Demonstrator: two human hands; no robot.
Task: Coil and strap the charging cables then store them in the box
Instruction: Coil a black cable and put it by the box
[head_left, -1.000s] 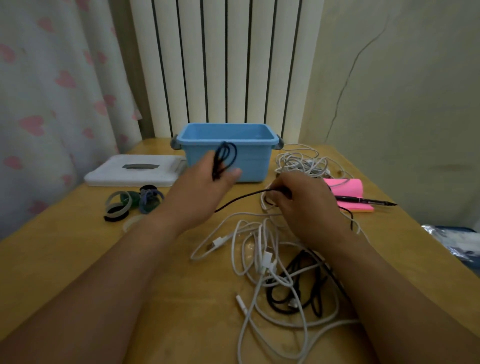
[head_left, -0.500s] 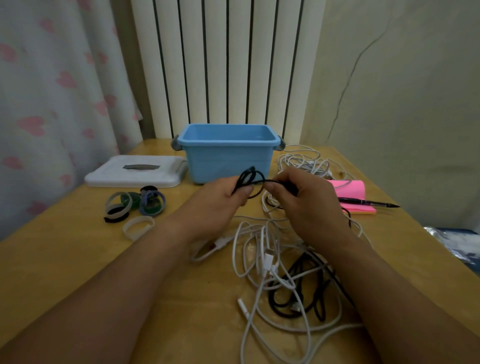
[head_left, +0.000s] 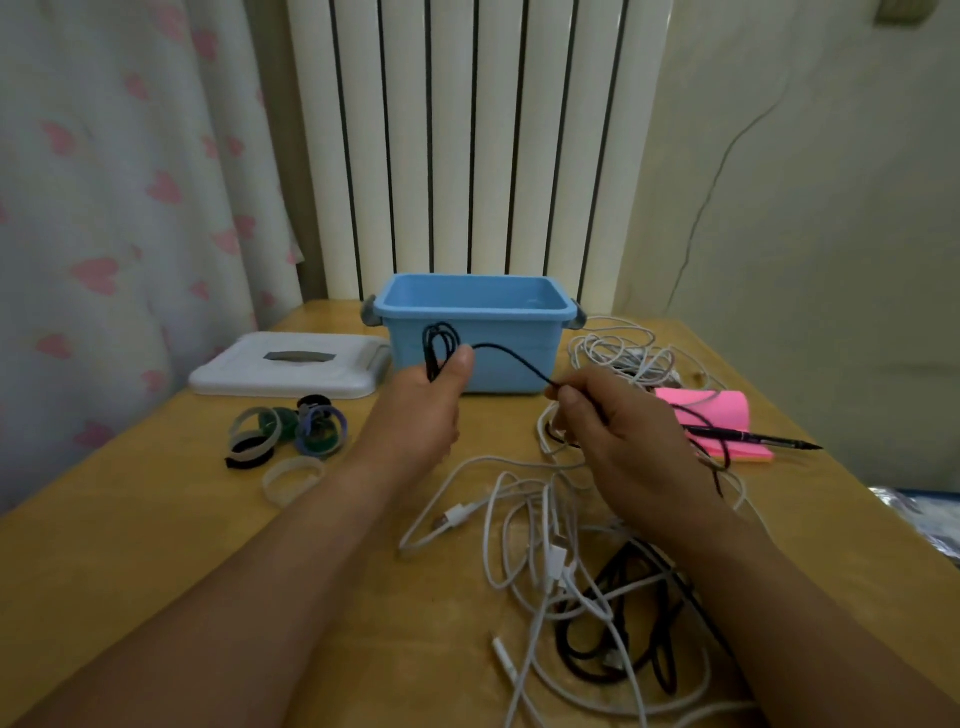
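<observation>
Head view, nearest first: tangled white cables (head_left: 545, 561) could snag the black cable (head_left: 511, 358) trailing under my right hand (head_left: 618, 436), pinched around it. My left hand (head_left: 423, 410) clamps small loops that may spring loose. Beyond, the blue box (head_left: 475, 353) waits on the table (head_left: 156, 519).

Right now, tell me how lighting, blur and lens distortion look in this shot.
Head view: dim, warm, even light with no glare and soft shadows; wide-angle bend bows the radiator and stretches both forearms; edges soften, while the black cable between left hand and right hand stays legible.
</observation>
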